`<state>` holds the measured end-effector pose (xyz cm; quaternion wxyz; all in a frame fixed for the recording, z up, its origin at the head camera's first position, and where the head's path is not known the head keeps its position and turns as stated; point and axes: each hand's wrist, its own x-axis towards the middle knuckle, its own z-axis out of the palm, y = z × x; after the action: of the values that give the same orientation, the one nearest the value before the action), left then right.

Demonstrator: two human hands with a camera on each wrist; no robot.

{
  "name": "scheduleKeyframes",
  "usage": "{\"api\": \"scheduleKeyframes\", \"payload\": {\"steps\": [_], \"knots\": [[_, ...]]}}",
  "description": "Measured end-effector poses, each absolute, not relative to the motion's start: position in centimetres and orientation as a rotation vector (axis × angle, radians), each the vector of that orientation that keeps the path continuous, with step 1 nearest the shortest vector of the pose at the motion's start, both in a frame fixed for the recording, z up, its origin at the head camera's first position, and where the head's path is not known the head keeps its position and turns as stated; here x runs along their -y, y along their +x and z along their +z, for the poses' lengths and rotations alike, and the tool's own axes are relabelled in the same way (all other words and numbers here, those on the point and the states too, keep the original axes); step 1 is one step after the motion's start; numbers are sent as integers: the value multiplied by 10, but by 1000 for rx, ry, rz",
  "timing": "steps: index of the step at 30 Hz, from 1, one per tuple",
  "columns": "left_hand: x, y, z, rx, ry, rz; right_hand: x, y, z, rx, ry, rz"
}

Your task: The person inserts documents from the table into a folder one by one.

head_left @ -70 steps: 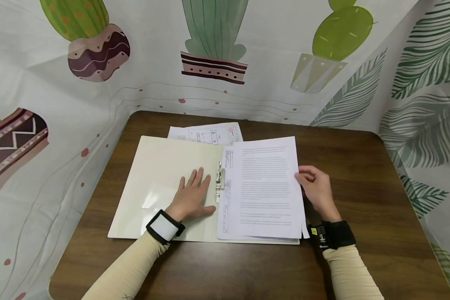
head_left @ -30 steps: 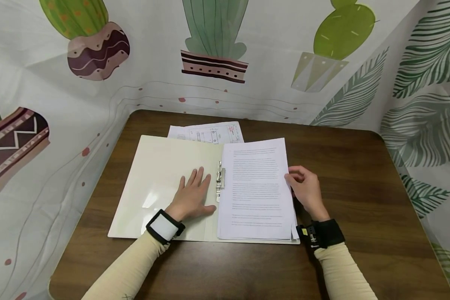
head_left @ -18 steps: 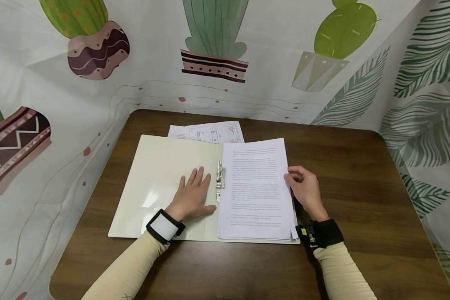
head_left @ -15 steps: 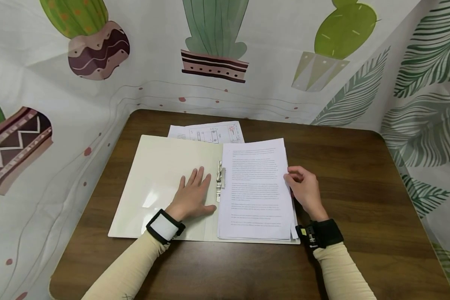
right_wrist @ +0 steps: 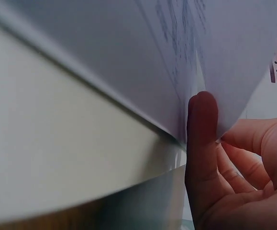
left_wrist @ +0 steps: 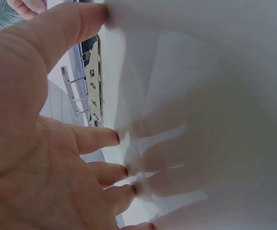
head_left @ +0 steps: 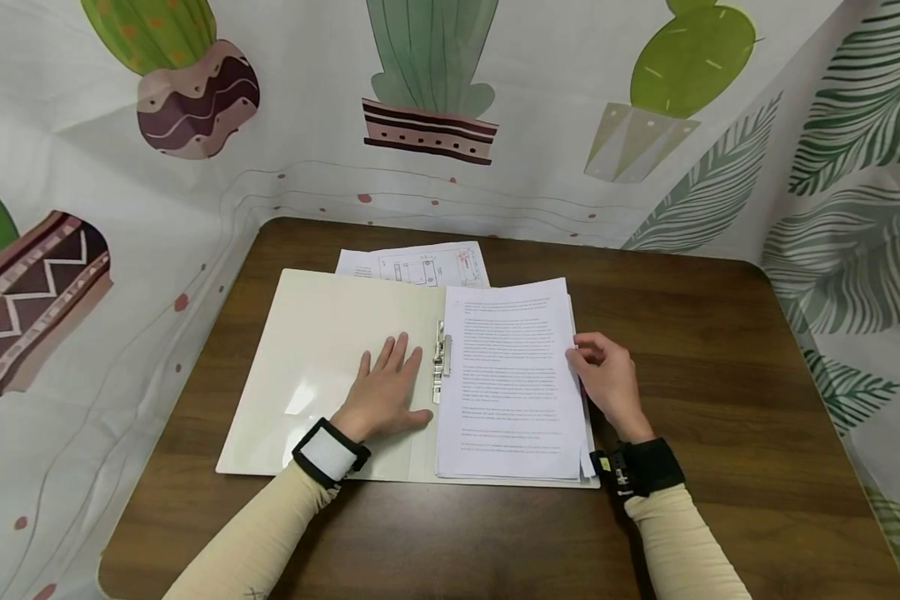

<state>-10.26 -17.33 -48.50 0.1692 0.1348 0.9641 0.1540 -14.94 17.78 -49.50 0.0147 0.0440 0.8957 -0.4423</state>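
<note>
A cream ring binder [head_left: 330, 317] lies open on the table, with a metal clip mechanism [head_left: 442, 358] along its spine. My left hand [head_left: 382, 392] rests spread and flat on the inside of the left cover; its fingertips touch the glossy surface in the left wrist view. Over the right side of the binder lies a stack of printed sheets [head_left: 510, 383]. At the stack's right edge my right hand [head_left: 607, 375] pinches a sheet of paper [right_wrist: 243, 62] between thumb and fingers. How many sheets it pinches I cannot tell.
Behind the binder, partly covered by it, lie loose sheets with a drawing [head_left: 420, 265]. The brown wooden table [head_left: 705, 350] has rounded corners. A printed cloth [head_left: 540, 100] with cacti and leaves hangs around its back and sides.
The right hand has moved left with the pinched paper, whose left edge now lies against the clip mechanism. Over the last half second it has barely shifted. The left hand stays put.
</note>
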Motion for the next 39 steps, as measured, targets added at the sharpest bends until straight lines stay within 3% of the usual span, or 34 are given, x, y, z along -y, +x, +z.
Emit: {"api": "scheduleKeyframes", "payload": {"steps": [39], "knots": [[172, -103, -485, -2749, 374, 430, -175, -149, -497, -2872, -33, -948]]}}
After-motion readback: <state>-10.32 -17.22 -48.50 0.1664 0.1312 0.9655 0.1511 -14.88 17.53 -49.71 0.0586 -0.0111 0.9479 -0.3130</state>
